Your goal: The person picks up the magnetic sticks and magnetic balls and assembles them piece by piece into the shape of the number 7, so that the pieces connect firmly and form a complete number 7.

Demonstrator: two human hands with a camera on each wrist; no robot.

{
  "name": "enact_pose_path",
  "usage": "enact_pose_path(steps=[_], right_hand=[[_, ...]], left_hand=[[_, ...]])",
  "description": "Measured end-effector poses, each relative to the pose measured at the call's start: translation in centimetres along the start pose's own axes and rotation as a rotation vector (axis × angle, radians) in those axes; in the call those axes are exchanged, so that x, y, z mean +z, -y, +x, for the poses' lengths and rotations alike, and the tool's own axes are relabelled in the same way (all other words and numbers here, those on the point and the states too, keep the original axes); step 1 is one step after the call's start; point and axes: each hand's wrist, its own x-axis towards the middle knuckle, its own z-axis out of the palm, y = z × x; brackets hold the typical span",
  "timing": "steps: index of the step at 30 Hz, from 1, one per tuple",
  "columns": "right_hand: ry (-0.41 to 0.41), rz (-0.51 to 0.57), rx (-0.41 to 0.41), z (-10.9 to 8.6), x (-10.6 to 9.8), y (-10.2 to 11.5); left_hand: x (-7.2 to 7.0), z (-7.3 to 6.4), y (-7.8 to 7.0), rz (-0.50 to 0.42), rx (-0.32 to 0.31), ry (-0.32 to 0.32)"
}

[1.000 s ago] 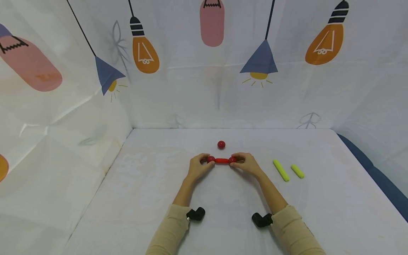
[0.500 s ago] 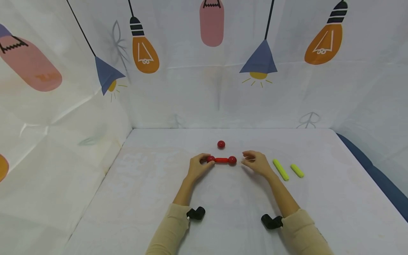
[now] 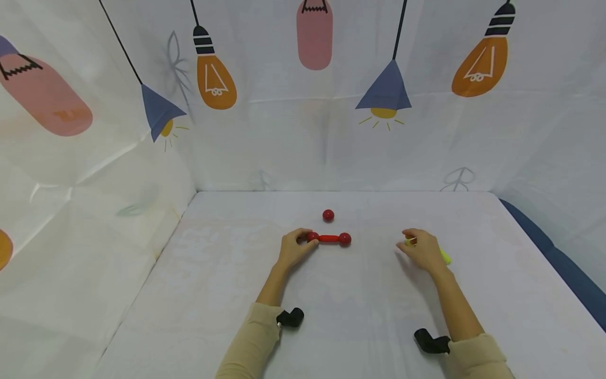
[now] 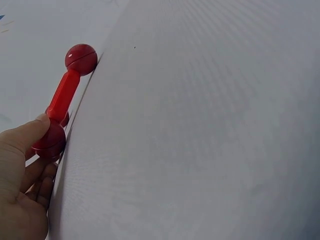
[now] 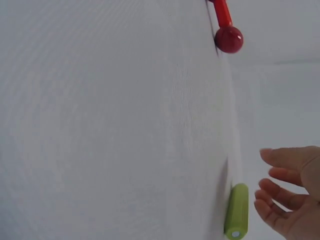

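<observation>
Here's the left hand (image 3: 292,248) at the near centre of the desk (image 3: 213,295), thumb and fingers pinching the left ball (image 3: 313,237), dark red and glossy. From that ball runs a red rod (image 3: 329,239), lying flat and level across the desk, and on its far end sits the right ball (image 3: 345,239), nobody touching it! Just behind, a loose ball (image 3: 328,215) rests alone. Over to the right, the right hand (image 3: 423,251) hovers with thumb and fingers parted, gripping nothing, over a lime stick (image 5: 237,212); the right wrist view shows a gap between them. Past that hand pokes a second stick (image 3: 445,256), partly hidden. Lamps and bulbs decorate the white sheet (image 3: 284,147) behind.
</observation>
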Motion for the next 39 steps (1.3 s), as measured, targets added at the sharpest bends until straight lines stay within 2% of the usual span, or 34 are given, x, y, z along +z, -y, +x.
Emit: enact_pose_path(steps=[7,13,21,30,35,39], right_hand=[[0.044,-0.073,0.063,-1.0,-0.9,-1.0],[0.067,-0.062,0.088,-1.3,-1.2,-1.6],[0.139,-0.061,0.164,-1.4,-1.2,-2.1],[0.107,-0.107,0.160,-0.9,-0.5,-2.9],[0.101,-0.104,0.175,-0.9,-0.4,-3.0],[0.096,-0.083,0.163,-0.9,-0.4,-2.9]], left_hand=[[0.0,0.0,0.0,-0.010,-0.015,0.000],[0.0,0.0,0.1,-0.012,-0.025,0.001],[0.1,0.0,0.1,-0.014,-0.016,-0.008],[0.1,0.0,0.1,-0.016,-0.026,-0.008],[0.1,-0.1,-0.1,-0.011,-0.052,0.002],[0.1,-0.2,-0.2,-0.015,-0.044,0.000]])
